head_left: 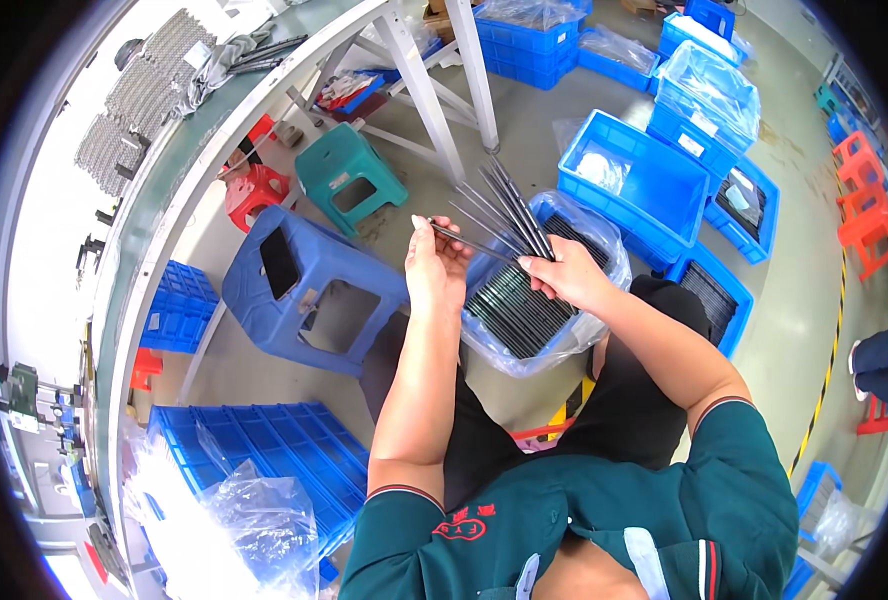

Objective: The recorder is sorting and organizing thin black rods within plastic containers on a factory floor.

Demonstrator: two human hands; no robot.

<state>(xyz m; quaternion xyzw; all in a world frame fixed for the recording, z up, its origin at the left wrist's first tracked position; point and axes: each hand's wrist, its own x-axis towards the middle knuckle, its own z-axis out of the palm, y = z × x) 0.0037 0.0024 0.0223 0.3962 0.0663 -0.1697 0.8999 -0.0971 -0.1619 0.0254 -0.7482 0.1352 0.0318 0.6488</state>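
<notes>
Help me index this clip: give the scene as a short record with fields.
Left hand: pinches one thin rod
Right hand: holds a fanned bunch of dark rods
Below hands: plastic-lined bin with more rods in rows
Left side: blue stool bearing a black phone-like slab
Beyond stool: green stool
Beyond bin, right: open blue crate

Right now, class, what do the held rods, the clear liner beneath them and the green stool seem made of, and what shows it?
Held rods: perhaps metal or carbon fibre, unsettled; dark, slim, straight, slightly shiny.
Clear liner: probably thin plastic film; see-through and crinkled, with bright highlights.
Green stool: likely moulded plastic; one even colour, rounded edges.
</notes>
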